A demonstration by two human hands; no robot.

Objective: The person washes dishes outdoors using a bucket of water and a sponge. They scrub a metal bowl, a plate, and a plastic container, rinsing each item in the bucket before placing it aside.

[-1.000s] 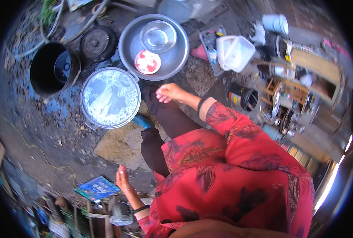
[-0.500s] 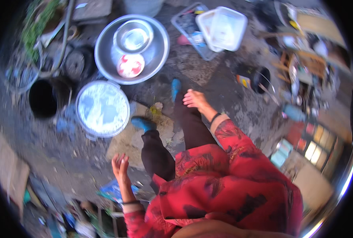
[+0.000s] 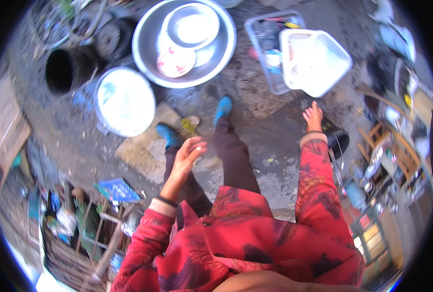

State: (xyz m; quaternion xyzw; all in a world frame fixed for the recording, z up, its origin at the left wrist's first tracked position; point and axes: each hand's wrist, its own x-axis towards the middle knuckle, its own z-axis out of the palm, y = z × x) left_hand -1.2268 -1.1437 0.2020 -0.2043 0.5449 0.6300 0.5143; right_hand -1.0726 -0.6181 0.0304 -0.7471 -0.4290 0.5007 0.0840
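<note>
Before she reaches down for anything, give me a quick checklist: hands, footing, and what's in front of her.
1. Left hand free: ok, open and holding nothing, raised above the legs.
2. Right hand free: ok, empty, fingers spread, stretched toward the white tub.
3. Footing: ok, both blue shoes on the ground, one near a flat slab.
4. Ground dry: cannot tell, dark patches may be wet.
5. Metal basin reachable ahead: ok, it holds a steel bowl and a small red-patterned plate.
6. White bucket contents: cannot tell, glare washes out its top.
</note>
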